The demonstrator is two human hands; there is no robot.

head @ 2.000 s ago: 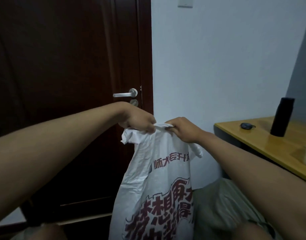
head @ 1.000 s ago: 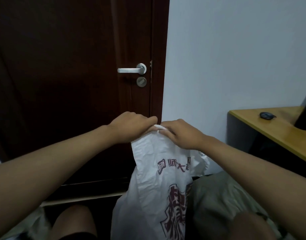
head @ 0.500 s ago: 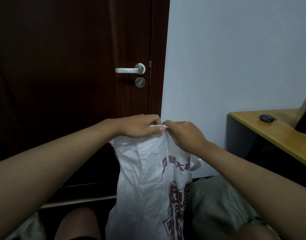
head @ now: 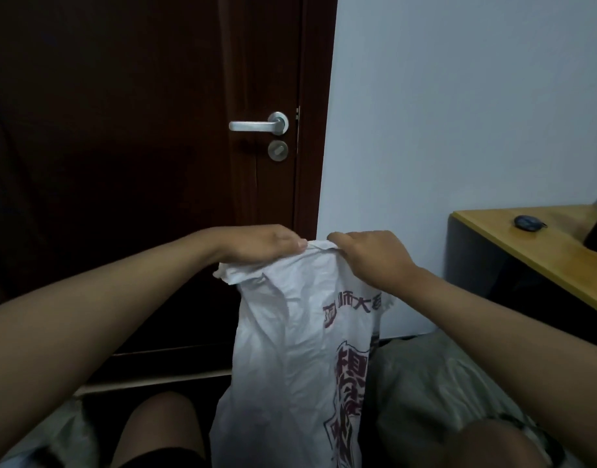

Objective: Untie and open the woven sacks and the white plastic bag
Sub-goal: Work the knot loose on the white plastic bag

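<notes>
A white plastic bag (head: 290, 349) with dark red printed characters hangs in front of me, between my knees. My left hand (head: 256, 246) pinches the left part of its top edge and my right hand (head: 371, 256) pinches the right part, the fingertips a few centimetres apart. The strip of plastic between them is pulled taut. A crumpled flap of the bag hangs below my left hand. A greyish woven sack (head: 435, 390) lies low on the right, behind the bag. Another pale sack (head: 43, 437) shows at the bottom left corner.
A dark brown door (head: 138, 163) with a metal lever handle (head: 256, 125) is straight ahead, beside a pale wall (head: 459, 113). A wooden desk (head: 540, 251) at the right carries a small dark object (head: 526, 222) and a black item at the frame edge. My knees are at the bottom.
My hands have lowered the bag's top from chest height and brought it closer together, then drawn slightly apart again. My view has tilted down and right, so the door handle sits higher.
</notes>
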